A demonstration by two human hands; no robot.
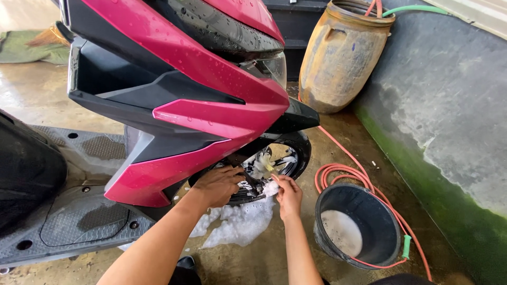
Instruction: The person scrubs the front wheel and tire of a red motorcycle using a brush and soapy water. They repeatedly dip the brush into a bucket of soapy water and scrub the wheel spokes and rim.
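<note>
A wet pink and black scooter (200, 105) stands in front of me. Its black front wheel (274, 163) is covered in white soap foam. My left hand (217, 184) rests on the tyre under the pink fairing. My right hand (288, 194) presses a foamy sponge or cloth against the wheel's lower side; most of that thing is hidden by foam. White foam (237, 221) spreads over the wet concrete floor below both hands.
A black bucket (364, 211) with soapy water stands at the right, with a coiled orange hose (338, 174) around it. A stained tan barrel (340, 55) stands against the mossy grey wall (449, 132). The scooter's grey footboard (74, 216) fills the left.
</note>
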